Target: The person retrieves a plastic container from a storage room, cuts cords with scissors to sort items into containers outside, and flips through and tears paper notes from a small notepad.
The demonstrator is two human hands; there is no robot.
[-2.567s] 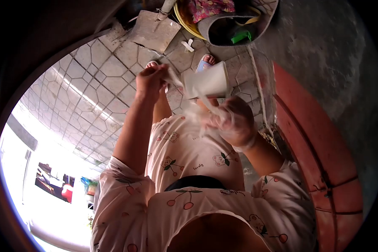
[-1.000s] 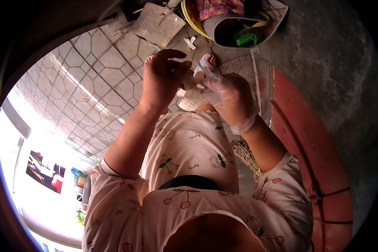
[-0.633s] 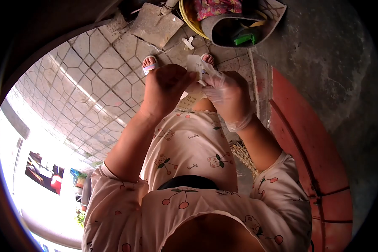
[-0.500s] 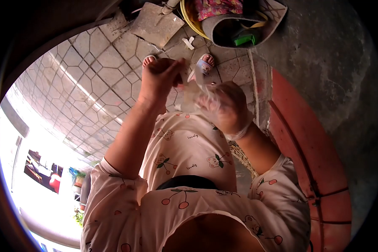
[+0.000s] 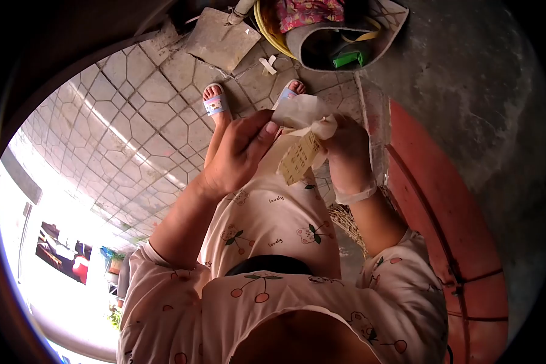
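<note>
My left hand (image 5: 242,148), bare, pinches the left edge of a thin whitish sheet (image 5: 300,109) between thumb and fingers. My right hand (image 5: 347,151) wears a clear plastic glove, and its fingers are closed on the sheet's crumpled right side. A yellowish paper strip (image 5: 299,159) with printed characters hangs between the hands, slanting down over my lap. It touches the sheet near my right fingers; exactly how the two are joined cannot be made out.
A yellow-rimmed basket (image 5: 267,36) with patterned cloth and a grey bag (image 5: 297,45) holding a green item stand ahead. A flat square board (image 5: 223,39) and white scraps (image 5: 268,65) lie on the paving. To the right is a red curved surface (image 5: 443,212).
The hands have moved apart and slightly nearer to my lap, spreading the sheet between them. The printed strip has come into clear view, and my right fingers have closed on the material.
</note>
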